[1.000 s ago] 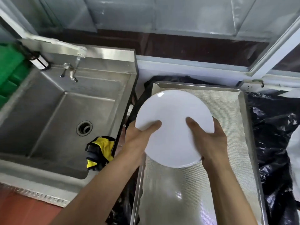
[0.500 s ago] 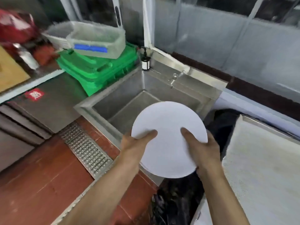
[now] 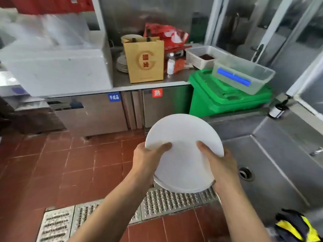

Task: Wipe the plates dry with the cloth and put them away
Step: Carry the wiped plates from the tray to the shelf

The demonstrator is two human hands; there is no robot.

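thumbs lie flat on the top face of a white plate (image 3: 183, 151), one from each side, with the remaining fingers hidden under the rim. left hand (image 3: 146, 161) clamps the plate's left edge, thumb pointing inward across the face; right hand (image 3: 218, 165) clamps the lower right edge the same way. both hands are closed on the plate, not spread. along the near rim a second edge shows just beneath, so it may be more than one plate stacked, though that cannot be told for sure. the plate is held in the air, tilted a little toward the camera.

directly below the grip lies a red tile floor (image 3: 70, 163) with a metal drain grate (image 3: 166, 201) running across it. just right of the right hand is a steel sink (image 3: 279, 172), its drain hole (image 3: 246, 173) near the wrist. at the sink's near corner, lower right of the grip, sits a yellow and dark cloth (image 3: 297, 227).

beyond the plate and to the right stands a green bin (image 3: 218, 96) with a clear plastic tub (image 3: 244, 74) on its lid. farther beyond, on a steel counter (image 3: 139, 84), a brown paper bag (image 3: 144, 62) stands upright, and a stack of plates (image 3: 122, 64) sits just left of it, partly hidden by the bag.
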